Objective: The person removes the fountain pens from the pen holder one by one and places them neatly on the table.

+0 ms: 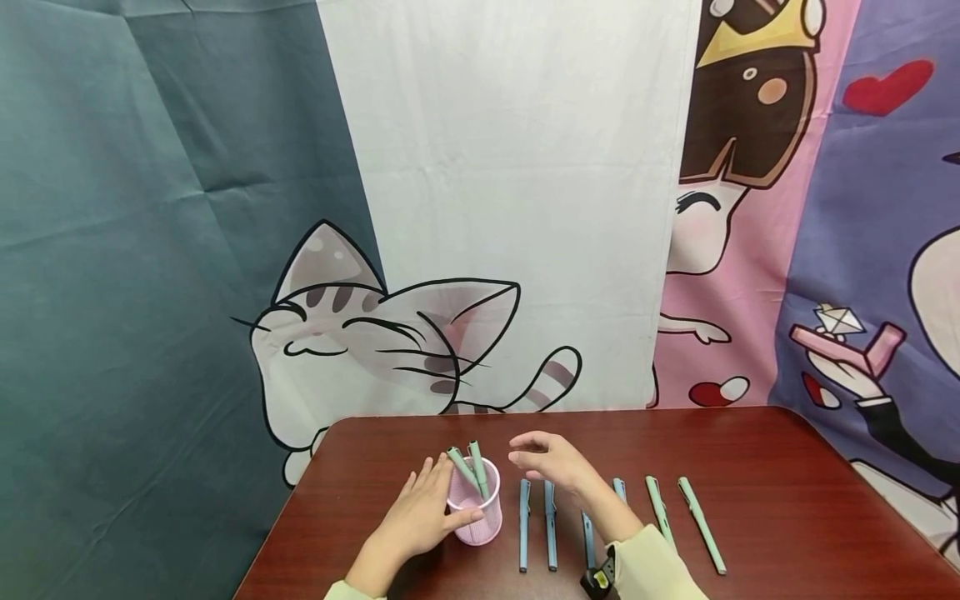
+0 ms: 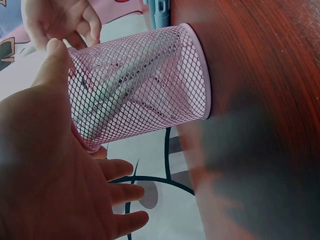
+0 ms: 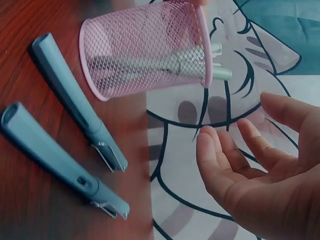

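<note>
A pink mesh pen cup [image 1: 477,527] stands upright on the table, with two green pens [image 1: 478,471] leaning inside it. My left hand [image 1: 422,510] rests against the cup's left side, its fingers straight and its thumb at the rim. In the left wrist view the thumb [image 2: 56,60] touches the rim while the other fingers stretch past the cup. Beyond the cup's right side, my right hand [image 1: 557,461] hovers above the table with loosely bent fingers and holds nothing. Below it lie blue pens [image 1: 523,527], seen close in the right wrist view as capped pens with metal clips [image 3: 65,85].
Several blue pens lie in a row right of the cup; the right forearm partly covers some, including one blue pen [image 1: 588,533]. Farther right lie two more green pens [image 1: 703,527]. The brown table [image 1: 810,500] ends at a printed cloth backdrop [image 1: 517,167].
</note>
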A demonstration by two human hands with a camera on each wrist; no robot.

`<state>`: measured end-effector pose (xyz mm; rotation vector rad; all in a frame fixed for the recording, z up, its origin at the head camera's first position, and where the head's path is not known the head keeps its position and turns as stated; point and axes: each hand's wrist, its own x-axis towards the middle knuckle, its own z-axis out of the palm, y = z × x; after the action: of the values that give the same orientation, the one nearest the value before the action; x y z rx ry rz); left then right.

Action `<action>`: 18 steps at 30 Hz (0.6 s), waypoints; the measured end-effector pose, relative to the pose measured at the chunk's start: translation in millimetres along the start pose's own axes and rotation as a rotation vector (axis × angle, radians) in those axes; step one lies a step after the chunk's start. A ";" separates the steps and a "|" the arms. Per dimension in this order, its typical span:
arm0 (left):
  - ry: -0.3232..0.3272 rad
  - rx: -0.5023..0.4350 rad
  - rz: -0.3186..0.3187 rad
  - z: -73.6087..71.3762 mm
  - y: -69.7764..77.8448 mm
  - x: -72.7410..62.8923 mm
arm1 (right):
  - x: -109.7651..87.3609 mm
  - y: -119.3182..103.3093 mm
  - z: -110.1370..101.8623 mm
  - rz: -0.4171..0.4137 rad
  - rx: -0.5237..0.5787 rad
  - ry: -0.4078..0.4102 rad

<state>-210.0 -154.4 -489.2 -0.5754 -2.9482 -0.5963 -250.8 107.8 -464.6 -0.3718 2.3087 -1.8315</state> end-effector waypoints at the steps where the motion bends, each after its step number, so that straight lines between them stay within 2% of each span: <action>1: 0.001 -0.001 0.001 0.2 -0.1 0.0 | 1.1 -0.3 2.0 -0.006 0.003 -0.002; 6: 0.004 -0.002 0.003 0.7 -0.3 -0.1 | 6.5 -3.2 12.4 -0.045 0.004 0.011; 18: 0.001 -0.017 0.004 0.2 -1.8 0.1 | 20.7 0.5 36.6 -0.081 0.059 0.019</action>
<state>-210.8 -155.8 -490.1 -0.5816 -2.9432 -0.6214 -260.2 67.6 -473.1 -0.4469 2.2782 -1.9439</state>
